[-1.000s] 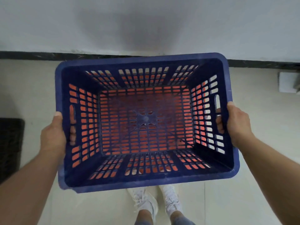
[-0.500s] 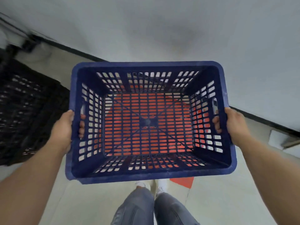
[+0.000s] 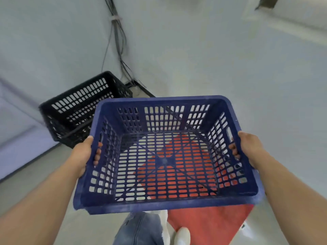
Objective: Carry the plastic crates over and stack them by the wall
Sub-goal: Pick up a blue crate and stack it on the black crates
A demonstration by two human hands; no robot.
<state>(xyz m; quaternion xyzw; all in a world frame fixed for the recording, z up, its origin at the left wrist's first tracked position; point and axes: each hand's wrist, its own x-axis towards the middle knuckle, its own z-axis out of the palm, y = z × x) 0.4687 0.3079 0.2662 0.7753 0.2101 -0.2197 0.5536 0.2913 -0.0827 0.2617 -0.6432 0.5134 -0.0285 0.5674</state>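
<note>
- My left hand (image 3: 83,154) grips the left handle slot of the blue plastic crate (image 3: 164,154); the fingertips poke through the slot to the inside and the thumb lies along the rim.
- My right hand (image 3: 246,149) grips the matching slot on the right wall the same way, fingers curled through it, thumb on top.
- The blue crate hangs in the air between my two hands, held roughly level in front of me, open side up and with nothing in it.
- Through its slotted bottom I see a red mat (image 3: 208,225) on the floor below, and my jeans leg (image 3: 139,228) and white shoe (image 3: 183,235) under the near rim.
- Ahead and to my left, a black plastic crate (image 3: 74,110) sits on the floor near the corner where cables (image 3: 117,45) run down the wall (image 3: 212,50). The blue crate overlaps it in view, but the two are apart.
- As I judge it, the black crate is already in its place by the wall, so that part is done.
- The blue crate is mid-carry: it is not yet set down or stacked.
- What is left, I think, is to close the gap, line the blue crate up over the black one and lower it in. Whether more crates wait elsewhere I cannot tell.
</note>
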